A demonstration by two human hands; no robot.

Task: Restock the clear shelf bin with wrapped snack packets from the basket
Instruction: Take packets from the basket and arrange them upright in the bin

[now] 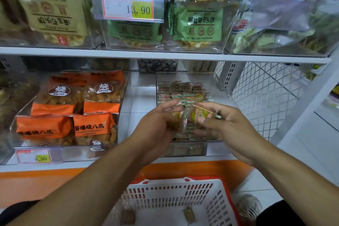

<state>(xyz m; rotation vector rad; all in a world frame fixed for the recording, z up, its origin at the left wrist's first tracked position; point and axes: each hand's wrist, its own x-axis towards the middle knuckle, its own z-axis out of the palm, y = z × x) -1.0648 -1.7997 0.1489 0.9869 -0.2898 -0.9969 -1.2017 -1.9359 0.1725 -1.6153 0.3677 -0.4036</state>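
Near first: basket (216,196) at 6 o'clock, white with a red rim, almost empty. Two wrapped packets left on its floor, one (128,217) at about 7 o'clock, the other (189,214) dead centre at 6. Both look small, flat, film-wrapped.

Mid: both my hands are up over the clear bin (216,86), just right of centre. Right hand (227,124) has a packet (200,113) pinched between thumb and fingers, yellow-green label facing me. Left hand (159,121) has its fingers curled around what looks like more packets, but motion blur is heavy; I can't tell exactly how many or how firm the hold is.

Handling call: these look very light, with crinkly, slick film. The contents are probably a soft or crumbly square, so I'd go with a light pinch across the flat faces, not the sealed ends, which flex and slip. No squeeze needed. Stacking several in one hand risks them sliding off each other.

Far: inside the bin, from centre toward 1 o'clock, rows of the same packets (181,90) are already laid flat. Orange bags (73,108) sit in the neighbouring bin at 9 o'clock, green bags (196,24) on the upper shelf at 12, wire mesh (266,93) at 2–3 o'clock.
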